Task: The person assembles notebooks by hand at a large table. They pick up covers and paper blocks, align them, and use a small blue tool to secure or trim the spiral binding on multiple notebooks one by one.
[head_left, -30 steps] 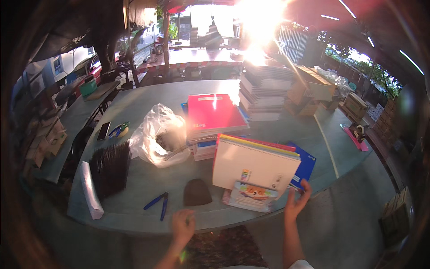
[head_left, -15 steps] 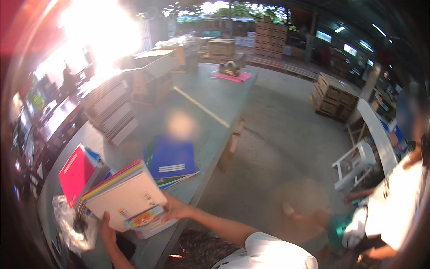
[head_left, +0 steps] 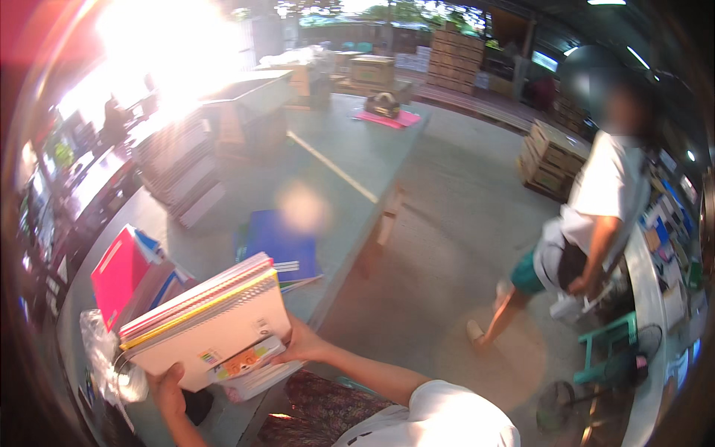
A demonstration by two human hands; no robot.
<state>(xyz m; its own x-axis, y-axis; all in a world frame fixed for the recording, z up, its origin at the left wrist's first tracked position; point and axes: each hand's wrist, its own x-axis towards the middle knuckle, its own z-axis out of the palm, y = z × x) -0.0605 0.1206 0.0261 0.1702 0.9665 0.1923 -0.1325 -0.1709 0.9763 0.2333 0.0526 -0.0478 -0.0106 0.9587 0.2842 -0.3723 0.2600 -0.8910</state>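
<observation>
A thick stack of spiral notebooks is held tilted above the table's near end, with a whitish cover facing me and pink and yellow edges on top. My left hand grips its lower left corner, thumb on the cover. My right hand holds the right edge, beside a printed orange animal picture. Behind the stack lies a blue notebook on others. To the left, a pink-red notebook leans on a pile, next to crumpled clear plastic. Under the stack, a pale booklet pile partly shows.
Stacked boards and a large open box stand along the table's left side. A dark object sits on a pink sheet at the far end. On the right, a person walks near a green stool and cartons.
The notebook stack has tipped so more of its page edges show, and it sits slightly higher. The other person has moved from the lower right edge farther up the floor.
</observation>
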